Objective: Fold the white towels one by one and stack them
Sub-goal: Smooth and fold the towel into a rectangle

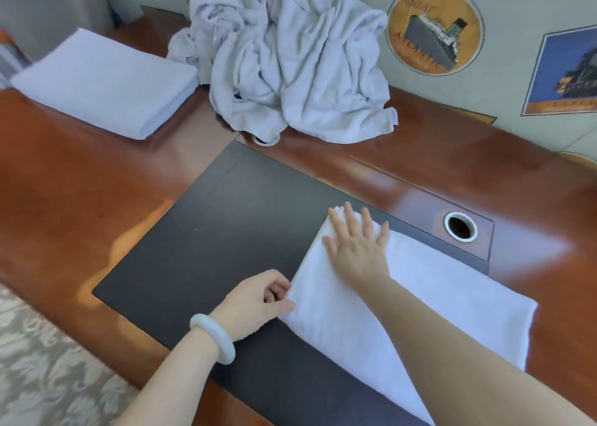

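Observation:
A white towel point(429, 299) lies folded into a long strip on the black desk pad point(200, 248), running from the pad's middle toward the lower right. My right hand point(358, 244) lies flat on its far left end with fingers spread. My left hand point(258, 303), with a pale bangle on the wrist, pinches the towel's near left corner. A heap of unfolded white towels point(284, 57) sits at the back against the wall. A stack of folded white towels point(106, 80) rests at the back left.
The desk is glossy brown wood point(74, 199). A round cable hole point(460, 227) opens just behind the towel, and a second grommet point(266, 139) peeks from under the heap. Posters hang on the wall behind. Patterned carpet shows at lower left.

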A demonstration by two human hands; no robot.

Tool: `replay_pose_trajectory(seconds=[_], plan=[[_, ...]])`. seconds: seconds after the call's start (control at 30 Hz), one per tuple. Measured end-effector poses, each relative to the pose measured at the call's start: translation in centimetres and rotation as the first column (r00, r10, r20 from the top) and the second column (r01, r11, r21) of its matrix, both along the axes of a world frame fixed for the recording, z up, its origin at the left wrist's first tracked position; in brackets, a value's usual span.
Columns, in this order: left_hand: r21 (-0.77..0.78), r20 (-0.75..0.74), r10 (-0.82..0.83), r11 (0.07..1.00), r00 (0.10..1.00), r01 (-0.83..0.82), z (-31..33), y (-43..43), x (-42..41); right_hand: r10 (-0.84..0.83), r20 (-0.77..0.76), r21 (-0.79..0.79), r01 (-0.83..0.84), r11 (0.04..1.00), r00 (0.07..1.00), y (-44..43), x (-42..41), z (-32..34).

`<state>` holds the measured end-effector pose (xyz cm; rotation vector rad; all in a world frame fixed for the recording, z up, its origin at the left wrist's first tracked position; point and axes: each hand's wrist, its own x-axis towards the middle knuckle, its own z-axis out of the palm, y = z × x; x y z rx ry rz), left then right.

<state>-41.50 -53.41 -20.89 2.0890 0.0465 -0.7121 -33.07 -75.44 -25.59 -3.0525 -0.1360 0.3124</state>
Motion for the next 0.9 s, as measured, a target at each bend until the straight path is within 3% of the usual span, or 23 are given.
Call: replay_pose_trajectory(seconds=[0.13,0.4,0.57,0.77,0.83,0.9], plan=[[-0.182,0.008,0.104,0.978,0.995,-0.101,0.0,0.3,-1.0,-0.024,0.040,-0.007,0.024,1.000,0.999,0.4,-0.1,-0.1],[-0.032,0.045,0.000,0.999,0.999,0.002,-0.1,0.3,-1.1,-0.026,0.086,0.021,0.024,0.999,0.996,0.4,-0.4,0.1],[0.158,-0.016,-0.134,0.978,0.991,0.134,0.1,0.4,0.2,0.000,0.101,0.051,-0.005,0.999,0.995,-0.1,-0.3,0.0],[0.341,-0.044,-0.125,0.931,0.991,0.132,0.4,-0.7,0.0,0.008,0.082,0.049,-0.012,0.999,0.997,-0.2,-0.3,0.1],[0.451,0.002,-0.144,0.884,0.990,0.127,1.5,-1.5,-0.4,0.013,0.051,0.068,-0.017,0.998,0.999,-0.2,-0.2,0.7],[0.642,0.218,-0.263,0.764,0.940,0.065,1.9,-3.0,-0.9,-0.043,0.060,0.188,0.031,0.982,0.997,-0.1,-0.9,2.0]])
